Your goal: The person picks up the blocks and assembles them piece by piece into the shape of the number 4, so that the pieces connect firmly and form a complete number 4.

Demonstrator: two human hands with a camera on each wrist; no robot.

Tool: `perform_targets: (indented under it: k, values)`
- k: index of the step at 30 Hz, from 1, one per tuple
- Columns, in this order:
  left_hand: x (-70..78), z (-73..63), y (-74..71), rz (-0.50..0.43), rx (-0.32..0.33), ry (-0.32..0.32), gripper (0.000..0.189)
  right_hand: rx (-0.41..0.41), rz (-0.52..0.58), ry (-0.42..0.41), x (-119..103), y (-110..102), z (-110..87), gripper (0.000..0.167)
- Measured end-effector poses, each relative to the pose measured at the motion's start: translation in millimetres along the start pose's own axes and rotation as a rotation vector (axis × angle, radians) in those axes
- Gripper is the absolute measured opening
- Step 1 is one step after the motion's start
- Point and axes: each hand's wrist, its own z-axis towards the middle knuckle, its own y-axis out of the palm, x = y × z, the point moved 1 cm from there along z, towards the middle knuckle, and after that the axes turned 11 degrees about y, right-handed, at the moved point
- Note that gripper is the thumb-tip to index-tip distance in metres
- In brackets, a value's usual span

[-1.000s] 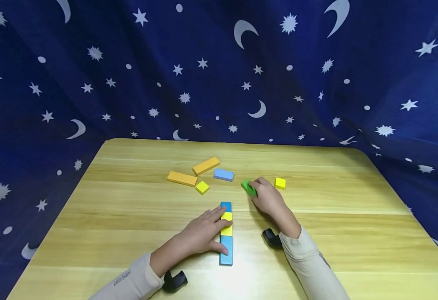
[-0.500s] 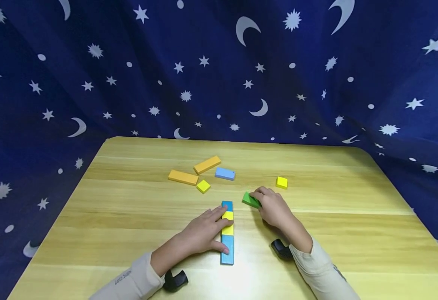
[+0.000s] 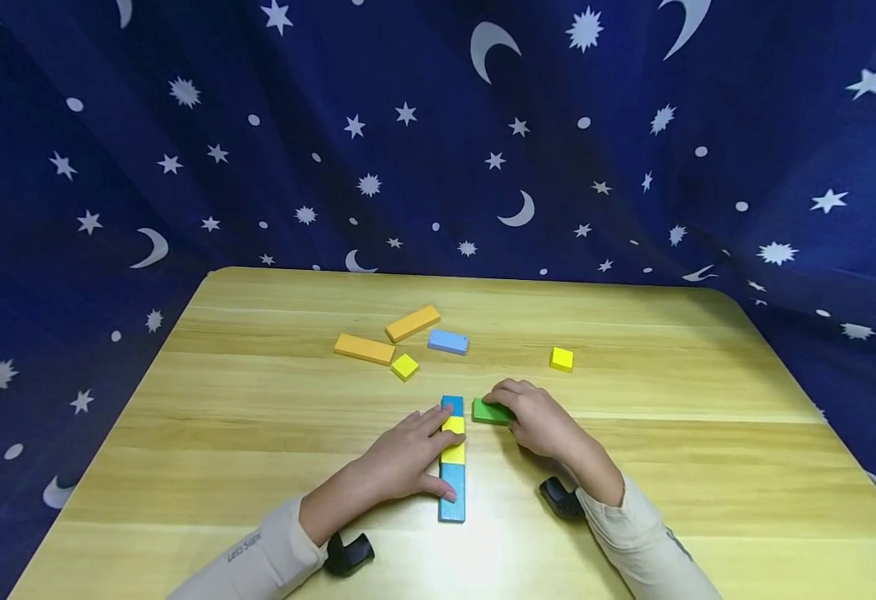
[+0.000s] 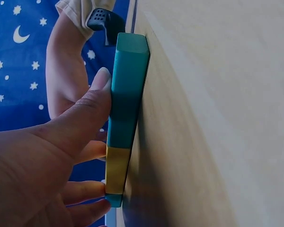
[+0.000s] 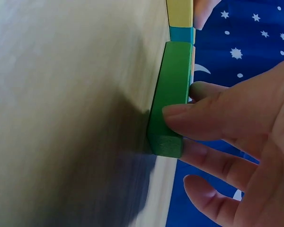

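In the head view a straight row lies on the table: a small blue block [image 3: 452, 401], a yellow section [image 3: 453, 455], and a longer blue block [image 3: 452, 507] nearest me. My left hand [image 3: 400, 457] rests across this row with spread fingers, its thumb touching the longer blue block [image 4: 128, 99]. Just right of the row's far end, my right hand [image 3: 546, 423] pinches a green block [image 3: 487, 412] between thumb and fingers. The green block [image 5: 173, 80] lies crosswise to the row, with a small gap between them in the head view.
Beyond the row lie two orange blocks [image 3: 412, 323], a light blue block [image 3: 448, 342] and a yellow block [image 3: 405, 367]. Another yellow block [image 3: 561, 359] sits farther right. A dark blue curtain [image 3: 438, 142] hangs behind the wooden table [image 3: 220, 417].
My right hand has brought the green block nearer to me and then left towards the row, turning it crosswise. The left hand has stayed on the row.
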Motion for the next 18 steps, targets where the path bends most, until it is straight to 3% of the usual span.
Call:
perform_targets:
  k: [18]
  values:
    - [0.3, -0.3, -0.5, 0.012, -0.003, -0.005, 0.072, -0.008, 0.005, -0.003, -6.2, 4.7, 6.4, 0.039]
